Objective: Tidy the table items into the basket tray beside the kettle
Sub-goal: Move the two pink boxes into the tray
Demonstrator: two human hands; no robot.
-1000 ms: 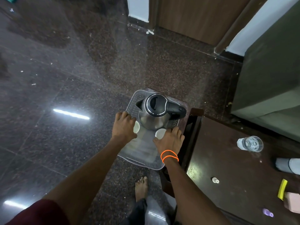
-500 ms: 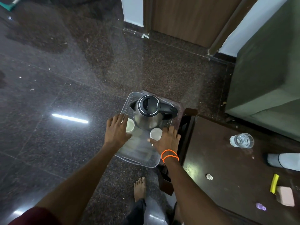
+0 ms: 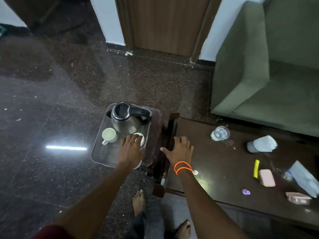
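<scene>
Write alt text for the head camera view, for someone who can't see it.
Seen from above, a person's left hand rests in a clear tray holding a steel kettle and two white cups, while the right hand, empty, reaches over the edge of a dark table scattered with small items, including a glass.

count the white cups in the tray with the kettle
2. One white ceramic cup stands left of the steel kettle in the clear plastic tray; the second white cup sits in front of the kettle, partly under the left hand.
</scene>
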